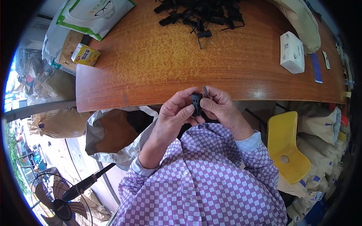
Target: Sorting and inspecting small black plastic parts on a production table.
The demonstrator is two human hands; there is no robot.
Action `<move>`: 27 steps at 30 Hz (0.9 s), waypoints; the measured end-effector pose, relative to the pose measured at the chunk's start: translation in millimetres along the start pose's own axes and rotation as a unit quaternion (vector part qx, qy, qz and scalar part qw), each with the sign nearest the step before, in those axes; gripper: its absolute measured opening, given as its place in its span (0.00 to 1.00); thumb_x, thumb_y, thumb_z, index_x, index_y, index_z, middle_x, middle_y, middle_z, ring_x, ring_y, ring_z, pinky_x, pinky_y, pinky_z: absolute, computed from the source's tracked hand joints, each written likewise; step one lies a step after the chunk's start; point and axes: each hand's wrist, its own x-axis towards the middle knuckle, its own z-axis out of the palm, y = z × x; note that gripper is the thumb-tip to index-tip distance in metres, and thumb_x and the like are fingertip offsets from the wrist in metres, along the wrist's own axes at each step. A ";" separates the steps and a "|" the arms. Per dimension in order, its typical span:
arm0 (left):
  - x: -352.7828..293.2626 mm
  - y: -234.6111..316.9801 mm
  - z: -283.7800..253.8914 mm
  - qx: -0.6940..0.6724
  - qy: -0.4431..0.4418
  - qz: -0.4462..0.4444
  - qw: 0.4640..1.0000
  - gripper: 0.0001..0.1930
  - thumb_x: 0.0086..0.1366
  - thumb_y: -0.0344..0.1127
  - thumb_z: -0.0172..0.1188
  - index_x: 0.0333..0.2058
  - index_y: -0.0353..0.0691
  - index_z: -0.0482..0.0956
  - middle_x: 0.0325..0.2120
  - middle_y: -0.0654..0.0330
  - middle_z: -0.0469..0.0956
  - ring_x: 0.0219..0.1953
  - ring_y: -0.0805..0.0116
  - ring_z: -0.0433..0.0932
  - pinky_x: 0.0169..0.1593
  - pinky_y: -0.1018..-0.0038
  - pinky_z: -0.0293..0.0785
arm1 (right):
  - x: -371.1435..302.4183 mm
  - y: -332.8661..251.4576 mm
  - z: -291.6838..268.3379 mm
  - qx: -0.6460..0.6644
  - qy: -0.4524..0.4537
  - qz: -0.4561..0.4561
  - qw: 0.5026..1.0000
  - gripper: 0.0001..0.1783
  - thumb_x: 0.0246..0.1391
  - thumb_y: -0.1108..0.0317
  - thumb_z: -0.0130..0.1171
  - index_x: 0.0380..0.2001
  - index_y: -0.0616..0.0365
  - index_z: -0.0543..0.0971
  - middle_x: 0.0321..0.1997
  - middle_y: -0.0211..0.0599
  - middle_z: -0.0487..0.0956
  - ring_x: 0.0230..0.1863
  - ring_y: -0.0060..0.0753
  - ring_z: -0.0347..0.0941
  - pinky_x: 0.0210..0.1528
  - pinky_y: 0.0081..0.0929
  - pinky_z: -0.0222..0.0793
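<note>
Just past the near edge of the table, above my lap, both hands meet at a small black plastic part (196,99) with slots in its face. My left hand (176,108) pinches it between thumb and fingers. Close against its other side, my right hand (220,106) is closed, with a thin dark grey strip (205,90) sticking up from between thumb and forefinger. Whether the strip is joined to the black part is hidden by the fingers. A pile of similar black plastic parts (200,17) lies at the far side of the wooden table (151,64).
A white tissue pack (292,52) and a purple strip (316,68) lie at right. A yellow drink carton (86,55) and a white-green bag (96,17) stand at left. Below are an open sack (100,150), a fan (62,209) and a yellow chair (283,132).
</note>
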 end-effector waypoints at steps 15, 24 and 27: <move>4.9 -3.9 -20.6 0.260 0.010 0.045 0.964 0.16 0.64 0.20 0.48 0.50 0.37 0.61 0.36 0.61 0.73 0.35 0.77 0.76 0.35 0.83 0.73 | 0.3 1.5 30.6 -0.151 0.091 0.025 0.984 0.09 0.63 0.66 0.47 0.39 0.61 0.71 0.28 0.20 0.67 0.27 0.08 0.60 0.26 0.10 0.58; 12.4 0.2 -28.1 0.256 0.022 0.050 0.965 0.12 0.63 0.19 0.49 0.44 0.36 0.62 0.32 0.61 0.72 0.32 0.76 0.76 0.34 0.82 0.74 | 12.0 6.7 31.1 -0.365 0.076 -0.016 0.928 0.08 0.64 0.69 0.44 0.40 0.61 0.70 0.25 0.24 0.69 0.24 0.12 0.63 0.25 0.13 0.60; 11.4 -2.4 -27.0 0.317 0.085 0.120 0.937 0.13 0.59 0.17 0.52 0.41 0.35 0.62 0.27 0.57 0.73 0.28 0.72 0.77 0.30 0.77 0.74 | 19.7 4.8 38.0 -0.374 0.067 -0.020 0.925 0.08 0.64 0.70 0.43 0.41 0.61 0.70 0.25 0.24 0.69 0.24 0.13 0.62 0.25 0.14 0.61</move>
